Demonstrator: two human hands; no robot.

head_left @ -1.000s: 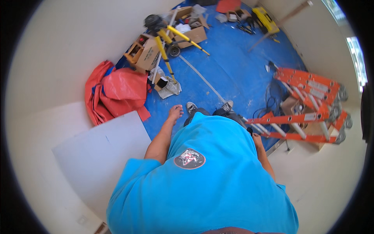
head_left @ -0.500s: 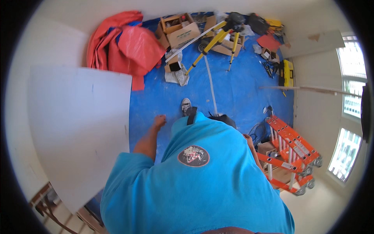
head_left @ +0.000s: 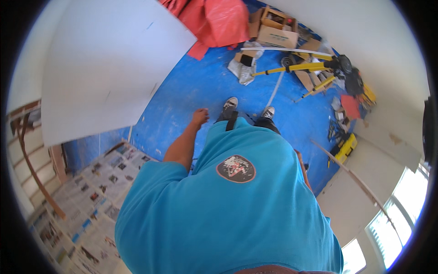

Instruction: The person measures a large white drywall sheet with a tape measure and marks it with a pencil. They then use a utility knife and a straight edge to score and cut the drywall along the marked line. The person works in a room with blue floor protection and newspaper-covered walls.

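Observation:
My left hand (head_left: pixel 200 117) hangs free at my side above the blue floor sheet (head_left: pixel 175 102), its fingers loosely bent and a little apart, holding nothing. The nearest big thing is a large white panel (head_left: pixel 105 68), standing to the left and apart from the hand. Of my right arm (head_left: pixel 304 171) only a narrow strip shows beside the turquoise shirt (head_left: pixel 219 210); the fingers of that hand are hidden. My two dark sneakers (head_left: pixel 230 103) are on the blue sheet.
A yellow tripod (head_left: pixel 315 67), an open cardboard box (head_left: pixel 277 36) and red sheeting (head_left: pixel 223 23) lie ahead. To the right are a yellow case (head_left: pixel 347 148) and a long thin strip (head_left: pixel 351 173). Printed paper (head_left: pixel 109 176) covers the floor at left, near a brown wooden piece (head_left: pixel 39 171).
My view has turned left: the tripod and boxes have shifted right, the orange ladder has left the view, and the papered floor has appeared. Both sneakers now show. My left hand stays empty.

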